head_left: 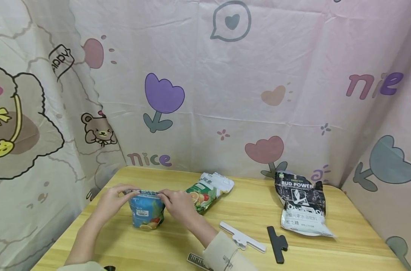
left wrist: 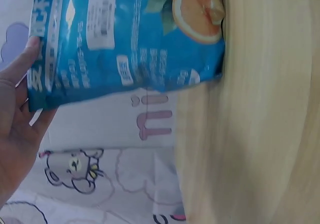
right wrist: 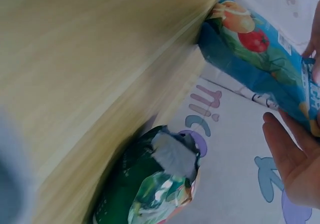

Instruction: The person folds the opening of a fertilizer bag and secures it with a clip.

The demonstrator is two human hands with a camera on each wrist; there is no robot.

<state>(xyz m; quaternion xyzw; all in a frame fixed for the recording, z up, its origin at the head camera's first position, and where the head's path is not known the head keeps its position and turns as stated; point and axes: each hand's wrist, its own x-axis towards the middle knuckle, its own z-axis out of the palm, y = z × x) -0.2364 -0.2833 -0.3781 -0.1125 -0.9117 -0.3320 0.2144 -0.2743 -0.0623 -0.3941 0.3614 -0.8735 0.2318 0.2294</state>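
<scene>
A blue fertilizer bag [head_left: 145, 212] printed with fruit and vegetables stands upright on the table, its top edge folded over. My left hand [head_left: 112, 203] pinches the left end of that top edge, and the left wrist view shows the thumb on the front of the blue bag [left wrist: 120, 39]. At the opposite end my right hand [head_left: 179, 205] pinches the fold. In the right wrist view some fingers of the right hand [right wrist: 295, 159] extend beside the bag [right wrist: 260, 54]. Just behind the right hand lies a green and white bag [head_left: 208, 190] with fruit printed on it.
Right of the right forearm lie a white bag clip [head_left: 242, 237] and a black bag clip [head_left: 277, 244]. A black and white BUD POWER bag [head_left: 301, 205] sits at the back right. A dark slotted strip [head_left: 196, 259] shows partly under the right sleeve. Printed curtains enclose the wooden table [head_left: 347, 248].
</scene>
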